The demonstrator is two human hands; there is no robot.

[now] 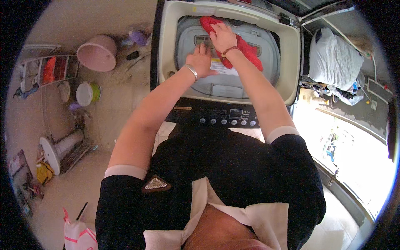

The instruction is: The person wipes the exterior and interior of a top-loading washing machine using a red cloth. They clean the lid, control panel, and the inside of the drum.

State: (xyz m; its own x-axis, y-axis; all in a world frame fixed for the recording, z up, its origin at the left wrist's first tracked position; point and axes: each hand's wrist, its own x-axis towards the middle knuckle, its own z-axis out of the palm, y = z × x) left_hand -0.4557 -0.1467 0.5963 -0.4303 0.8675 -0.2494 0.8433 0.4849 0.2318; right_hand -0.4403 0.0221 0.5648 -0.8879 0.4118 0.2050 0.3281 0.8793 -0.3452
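Observation:
Before me stands a top-loading washing machine with its outer lid raised. Inside its cream rim (290,68) lies a grey inner lid (197,86), closed over the drum, with a printed label (223,69) on it. My right hand (223,37) presses on a red cloth (248,51) spread over the right and far part of that lid. My left hand (200,61), wearing a silver bangle, rests flat on the lid beside the label, its fingers near the recessed handle (201,40). It holds nothing.
A black control panel (215,112) with several round buttons runs along the machine's near edge. On the left are a pink tub (97,53), a white bucket (85,93) and a wire rack (53,70). A covered bundle (332,59) sits at right, above a bright opening (353,156).

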